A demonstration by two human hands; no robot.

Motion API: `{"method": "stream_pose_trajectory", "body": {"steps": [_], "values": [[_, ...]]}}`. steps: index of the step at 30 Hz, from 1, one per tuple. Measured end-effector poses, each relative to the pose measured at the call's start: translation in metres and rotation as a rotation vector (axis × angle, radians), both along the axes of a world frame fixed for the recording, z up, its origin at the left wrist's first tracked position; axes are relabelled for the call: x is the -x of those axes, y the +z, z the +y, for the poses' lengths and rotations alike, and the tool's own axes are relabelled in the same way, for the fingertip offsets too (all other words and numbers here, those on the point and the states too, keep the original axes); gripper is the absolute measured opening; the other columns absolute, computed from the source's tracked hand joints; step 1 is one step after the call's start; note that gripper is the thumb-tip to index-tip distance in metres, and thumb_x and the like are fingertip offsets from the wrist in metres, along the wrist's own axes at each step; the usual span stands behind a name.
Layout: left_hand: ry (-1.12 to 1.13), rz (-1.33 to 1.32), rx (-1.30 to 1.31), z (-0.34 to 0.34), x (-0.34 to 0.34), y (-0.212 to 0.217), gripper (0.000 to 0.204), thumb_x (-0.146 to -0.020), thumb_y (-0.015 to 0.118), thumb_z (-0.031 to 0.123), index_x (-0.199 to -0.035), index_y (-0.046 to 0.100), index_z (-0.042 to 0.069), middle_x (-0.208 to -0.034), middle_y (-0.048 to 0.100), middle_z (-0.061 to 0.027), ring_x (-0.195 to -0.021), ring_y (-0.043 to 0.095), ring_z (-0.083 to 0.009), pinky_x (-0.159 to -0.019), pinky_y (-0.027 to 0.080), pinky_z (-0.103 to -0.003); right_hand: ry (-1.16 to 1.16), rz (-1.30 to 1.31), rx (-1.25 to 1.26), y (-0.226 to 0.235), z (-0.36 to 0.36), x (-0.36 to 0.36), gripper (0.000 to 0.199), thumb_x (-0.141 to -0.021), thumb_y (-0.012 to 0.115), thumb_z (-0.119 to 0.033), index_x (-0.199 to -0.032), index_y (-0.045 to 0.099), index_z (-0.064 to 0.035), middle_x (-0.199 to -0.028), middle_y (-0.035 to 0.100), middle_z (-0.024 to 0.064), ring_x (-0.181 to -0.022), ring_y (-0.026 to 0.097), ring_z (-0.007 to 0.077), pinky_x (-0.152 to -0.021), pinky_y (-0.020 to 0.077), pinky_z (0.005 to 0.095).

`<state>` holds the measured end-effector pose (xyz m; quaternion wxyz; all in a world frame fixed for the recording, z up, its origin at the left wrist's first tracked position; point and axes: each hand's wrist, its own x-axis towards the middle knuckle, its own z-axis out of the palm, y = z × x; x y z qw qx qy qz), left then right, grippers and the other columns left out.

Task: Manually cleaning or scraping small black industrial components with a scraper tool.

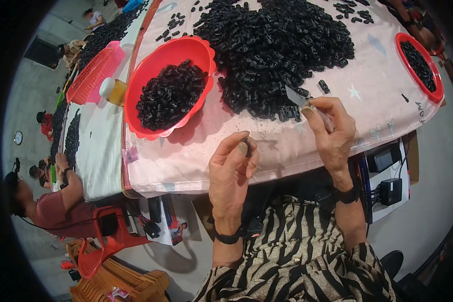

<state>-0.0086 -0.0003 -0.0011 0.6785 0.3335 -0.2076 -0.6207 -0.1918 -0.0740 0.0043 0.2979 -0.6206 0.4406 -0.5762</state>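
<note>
My left hand (230, 171) pinches a small black plastic piece (246, 146) between thumb and fingertips, just above the near edge of the table. My right hand (333, 133) is closed around a small knife (295, 96). Its pale blade points up and left, over the near edge of a large heap of black plastic pieces (277, 45). One loose black piece (324, 86) lies beside the heap. Left of the heap stands a red scalloped bowl (132, 110), part filled with the same kind of pieces.
A pink patterned cloth (186, 173) covers the table. At its right edge sits a red basin (440, 90) of black parts. A pink basket (93, 75) and a jar of yellow liquid (117, 92) stand left. A co-worker (60, 201) sits at the neighbouring table near a red chair (103, 246).
</note>
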Motion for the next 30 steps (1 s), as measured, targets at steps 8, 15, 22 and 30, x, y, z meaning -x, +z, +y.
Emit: {"method": "stream_pose_trajectory", "body": {"steps": [8,15,22,30], "values": [[0.011,-0.017,-0.053,-0.0014,0.0005,0.0012,0.030,-0.088,0.058,0.003,-0.117,0.057,-0.005,-0.097,0.060,-0.0136,-0.066,0.046,-0.0124,-0.052,0.037,-0.018,-0.012,0.086,0.028,-0.0009,-0.0006,-0.0002,0.015,-0.081,0.070,-0.004,-0.092,0.061,0.0023,-0.078,0.065,0.0073,-0.066,0.063,0.0108,-0.052,0.0497,0.0242],[-0.024,-0.062,-0.049,0.0000,-0.0016,0.0004,0.034,-0.085,0.060,-0.002,-0.119,0.058,-0.003,-0.100,0.061,-0.0129,-0.073,0.056,-0.0140,-0.061,0.047,-0.020,-0.001,0.130,0.079,-0.0054,-0.0021,0.0002,0.015,-0.082,0.070,-0.005,-0.093,0.061,0.0013,-0.081,0.065,0.0085,-0.067,0.065,0.0135,-0.050,0.0495,0.0249],[0.008,-0.054,-0.067,0.0002,-0.0004,0.0018,0.034,-0.084,0.060,-0.003,-0.117,0.060,-0.002,-0.099,0.062,-0.0142,-0.075,0.057,-0.0164,-0.061,0.047,-0.021,0.016,0.144,0.109,-0.0094,-0.0030,0.0001,0.017,-0.083,0.069,-0.007,-0.095,0.061,0.0013,-0.082,0.065,0.0086,-0.066,0.064,0.0138,-0.046,0.0474,0.0240],[-0.013,-0.019,0.005,0.0019,-0.0021,-0.0039,0.027,-0.088,0.060,0.002,-0.114,0.062,-0.003,-0.095,0.065,-0.0136,-0.070,0.060,-0.0146,-0.062,0.049,-0.022,0.011,0.162,0.129,-0.0093,-0.0023,-0.0007,0.017,-0.083,0.070,-0.008,-0.094,0.060,0.0005,-0.081,0.064,0.0084,-0.065,0.063,0.0133,-0.045,0.0469,0.0239]]}}
